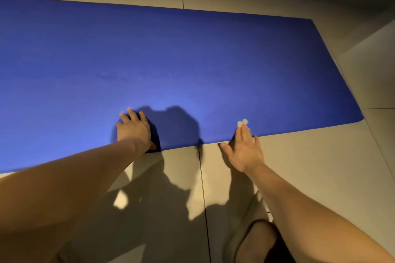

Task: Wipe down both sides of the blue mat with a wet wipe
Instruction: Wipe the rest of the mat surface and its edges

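Palm down, my left hand (133,129) lies spread on the blue mat (171,60), lower centre; my right hand (245,149), flat, presses the wet wipe (243,123) onto it.

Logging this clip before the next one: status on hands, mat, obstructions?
Left hand flat on mat. Right hand presses wipe at near edge. Mat spread on tile floor; nothing visible in the way.

Wet wipe (243,123) mostly under the right hand (245,151).
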A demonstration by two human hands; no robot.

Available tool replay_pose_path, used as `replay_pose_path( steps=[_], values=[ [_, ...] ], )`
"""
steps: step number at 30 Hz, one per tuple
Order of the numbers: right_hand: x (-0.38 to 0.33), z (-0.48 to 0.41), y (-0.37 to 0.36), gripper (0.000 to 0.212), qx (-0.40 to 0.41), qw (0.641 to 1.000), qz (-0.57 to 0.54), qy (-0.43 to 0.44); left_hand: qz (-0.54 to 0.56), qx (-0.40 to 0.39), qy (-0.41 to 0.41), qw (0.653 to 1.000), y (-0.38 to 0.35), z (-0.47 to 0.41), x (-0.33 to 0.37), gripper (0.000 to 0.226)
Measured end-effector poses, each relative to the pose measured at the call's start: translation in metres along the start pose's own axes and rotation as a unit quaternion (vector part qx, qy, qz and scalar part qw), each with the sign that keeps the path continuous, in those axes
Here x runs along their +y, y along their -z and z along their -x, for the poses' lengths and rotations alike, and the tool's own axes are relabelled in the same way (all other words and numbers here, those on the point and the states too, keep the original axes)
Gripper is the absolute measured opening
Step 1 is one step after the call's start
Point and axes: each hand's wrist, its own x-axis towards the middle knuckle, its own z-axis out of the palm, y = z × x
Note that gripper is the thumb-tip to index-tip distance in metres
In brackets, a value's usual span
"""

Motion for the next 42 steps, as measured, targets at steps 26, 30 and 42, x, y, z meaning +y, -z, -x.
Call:
replay_pose_path(
  steps=[26, 30, 42],
  values=[
    [-0.088, -0.002, -0.014, 0.097, 0.1, 0.929, -0.324, -0.151, 0.008, -0.002, 0.009, 1.0, 0.001, -0.001, 0.004, 0.119],
    [-0.162, 0.049, -0.033, 0.094, 0.11, 0.959, -0.261, 0.019, 0.016, -0.002, 0.008, 1.0, 0.0, -0.002, 0.004, 0.119],
    [-0.058, 0.001, -0.024, 0.083, 0.097, 0.953, -0.261, -0.121, 0.015, -0.008, 0.007, 1.0, 0.004, 0.001, 0.005, 0.124]
  ],
)
